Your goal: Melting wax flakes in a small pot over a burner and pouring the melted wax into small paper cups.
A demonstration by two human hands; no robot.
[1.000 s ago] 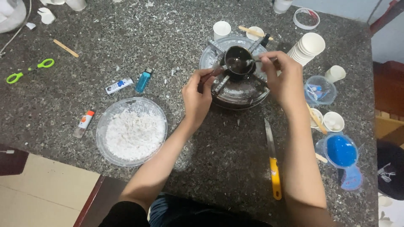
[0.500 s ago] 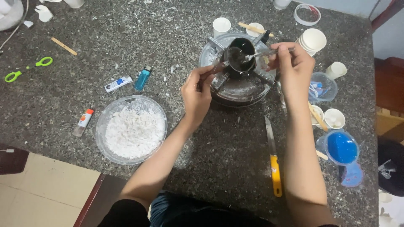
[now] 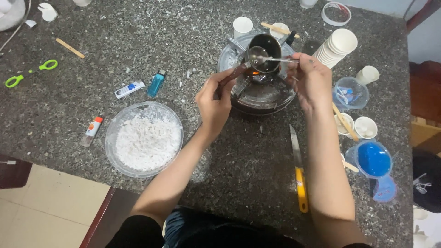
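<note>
So the little dark pot (image 3: 264,47) is now lifted a bit off the round burner stand (image 3: 259,94). Half a second back it sat lower, right on the metal arms, and now there's an orange glow of flame (image 3: 254,72) visible underneath that was hidden before. The left hand (image 3: 215,98) has its grip clenched on the pot's brownish handle, which runs down and left from the pot toward the fingers, so that hand is carrying the pot above the stand rather than letting it rest there. The right hand (image 3: 312,80) has come back in closer; a moment ago it was raised and further right, and now it's pinching the metal spoon (image 3: 271,58) by the far end of the handle, with the bowl of the spoon sitting inside the pot at its left rim. Looks to me like the contents are being stirred or scooped with the pot held just over the flame, though I can't tell what's actually on the spoon, it's too small and shiny. Everything else on the desk (image 3: 138,36) hasn't budged: the clear bowl of white flakes (image 3: 144,140) is near the left forearm, the yellow-handled knife (image 3: 297,172) lies between the two arms, and the stack of white paper cups (image 3: 337,48) stands just right of the stand.
</note>
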